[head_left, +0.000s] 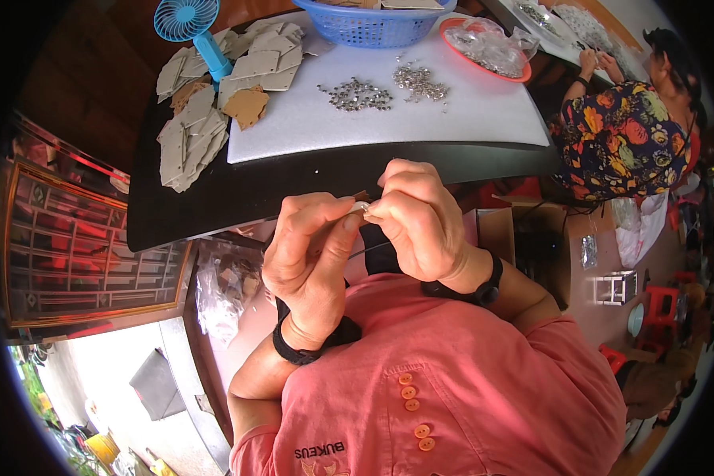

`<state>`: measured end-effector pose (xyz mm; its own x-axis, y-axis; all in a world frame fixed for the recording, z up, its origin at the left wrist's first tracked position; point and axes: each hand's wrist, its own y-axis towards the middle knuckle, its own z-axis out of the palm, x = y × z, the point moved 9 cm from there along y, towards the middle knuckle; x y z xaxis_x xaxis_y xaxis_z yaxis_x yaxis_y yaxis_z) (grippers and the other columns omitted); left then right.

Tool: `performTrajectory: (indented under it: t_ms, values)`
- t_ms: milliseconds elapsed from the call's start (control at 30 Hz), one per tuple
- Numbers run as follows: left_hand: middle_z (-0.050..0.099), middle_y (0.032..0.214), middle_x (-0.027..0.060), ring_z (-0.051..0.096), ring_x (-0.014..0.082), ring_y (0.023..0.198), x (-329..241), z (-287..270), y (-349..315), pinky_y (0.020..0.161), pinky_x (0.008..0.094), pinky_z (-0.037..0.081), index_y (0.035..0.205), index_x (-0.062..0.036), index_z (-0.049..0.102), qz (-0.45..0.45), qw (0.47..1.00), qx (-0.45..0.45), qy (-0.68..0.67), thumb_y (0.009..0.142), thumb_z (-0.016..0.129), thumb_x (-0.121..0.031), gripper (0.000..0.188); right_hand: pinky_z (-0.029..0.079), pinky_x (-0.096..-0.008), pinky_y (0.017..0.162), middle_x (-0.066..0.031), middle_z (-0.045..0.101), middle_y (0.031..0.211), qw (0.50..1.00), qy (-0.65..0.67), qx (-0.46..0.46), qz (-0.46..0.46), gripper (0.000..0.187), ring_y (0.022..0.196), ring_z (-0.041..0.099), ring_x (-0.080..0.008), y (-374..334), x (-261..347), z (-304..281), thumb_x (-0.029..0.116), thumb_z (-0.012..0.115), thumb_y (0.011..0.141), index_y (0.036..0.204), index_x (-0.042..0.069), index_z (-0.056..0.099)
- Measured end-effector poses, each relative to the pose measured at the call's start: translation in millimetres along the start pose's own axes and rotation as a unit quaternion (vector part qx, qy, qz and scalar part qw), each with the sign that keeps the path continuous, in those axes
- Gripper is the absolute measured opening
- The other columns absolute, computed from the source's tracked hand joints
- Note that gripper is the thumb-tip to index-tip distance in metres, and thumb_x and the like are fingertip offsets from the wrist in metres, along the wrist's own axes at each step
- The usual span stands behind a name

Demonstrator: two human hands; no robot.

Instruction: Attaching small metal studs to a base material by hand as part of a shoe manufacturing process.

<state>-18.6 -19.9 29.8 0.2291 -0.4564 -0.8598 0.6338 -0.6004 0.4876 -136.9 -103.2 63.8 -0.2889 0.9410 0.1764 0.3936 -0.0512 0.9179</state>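
Observation:
Just off the near edge of the black table, both my hands meet in front of my chest. Thumb and forefinger of my left hand [308, 258] pinch a tiny whitish, shiny piece [361, 206]; its exact kind is too small to tell. My right hand [422, 226] grips the other side of it with closed fingertips. Beyond my hands, on a white foam sheet [293, 136], lie two loose heaps of small silvery parts: a darker heap [359, 96] at left and a paler heap [421, 82] at right.
Grey cards [192, 141] are piled on the table's left, beside a blue fan [206, 51]. A blue basket [365, 30] and a red tray [522, 78] holding plastic bags stand at the back. At far right, a person in a floral top [627, 139] works at another table.

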Motion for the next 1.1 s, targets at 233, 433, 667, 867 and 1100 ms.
performTrajectory:
  t_ms: [233, 433, 667, 867, 1100]
  values:
    - [0.062, 0.100, 0.0048, 0.062, 0.0095, 0.086, 3.1, 4.2, 3.8, 0.074, 0.0233, 0.052, 0.109, -0.0013, 0.070, -0.024, 0.998, 0.014, 0.058, 0.090, 0.066, 0.012, 0.024, 0.051, -0.0371, 0.064, -0.0162, 0.057, 0.095, 1.000, -0.022, -0.002, 0.001, 0.022, 0.081, 0.060, -0.0320, -1.7, -5.1, 2.6, -0.006, 0.072, 0.084, 0.102, -0.006, 0.061]
    - [0.066, 0.097, 0.0022, 0.062, 0.0067, 0.078, 20.5, -2.4, 1.5, 0.056, 0.0203, 0.053, 0.109, -0.0003, 0.070, -0.138, 0.986, -0.006, 0.091, 0.090, 0.069, 0.005, 0.020, 0.051, -0.0394, 0.063, -0.0143, 0.054, 0.087, 0.999, -0.035, 0.009, -0.003, 0.023, 0.075, 0.058, -0.0327, 1.3, -6.4, 5.9, -0.007, 0.068, 0.074, 0.095, -0.004, 0.059]
    - [0.067, 0.089, -0.0007, 0.056, 0.0029, 0.068, 21.5, 5.9, 6.3, 0.057, 0.0192, 0.047, 0.107, -0.0052, 0.070, -0.160, 0.985, 0.006, 0.064, 0.090, 0.072, -0.001, 0.017, 0.050, -0.0386, 0.064, -0.0128, 0.052, 0.085, 0.999, -0.028, -0.001, 0.037, 0.019, 0.076, 0.056, -0.0318, 1.1, -17.3, 1.5, -0.006, 0.066, 0.075, 0.092, 0.000, 0.058]
    - [0.068, 0.089, 0.0004, 0.057, 0.0034, 0.066, 29.2, 9.1, 10.5, 0.053, 0.0193, 0.046, 0.108, -0.0044, 0.070, -0.189, 0.980, 0.010, 0.064, 0.089, 0.073, -0.001, 0.020, 0.048, -0.0378, 0.061, -0.0111, 0.051, 0.083, 0.997, -0.030, -0.005, 0.065, 0.017, 0.073, 0.055, -0.0289, 0.3, -29.8, -0.9, -0.007, 0.065, 0.077, 0.090, 0.002, 0.057]
    - [0.068, 0.082, 0.0066, 0.058, 0.0083, 0.059, 43.8, 16.4, 31.0, 0.043, 0.0219, 0.043, 0.102, 0.0034, 0.069, -0.240, 0.969, 0.018, 0.057, 0.088, 0.068, -0.006, 0.017, 0.048, -0.0383, 0.063, -0.0077, 0.054, 0.084, 0.990, -0.010, 0.019, 0.137, 0.019, 0.074, 0.057, -0.0281, 0.8, -58.7, 5.2, -0.005, 0.067, 0.079, 0.094, 0.005, 0.061]
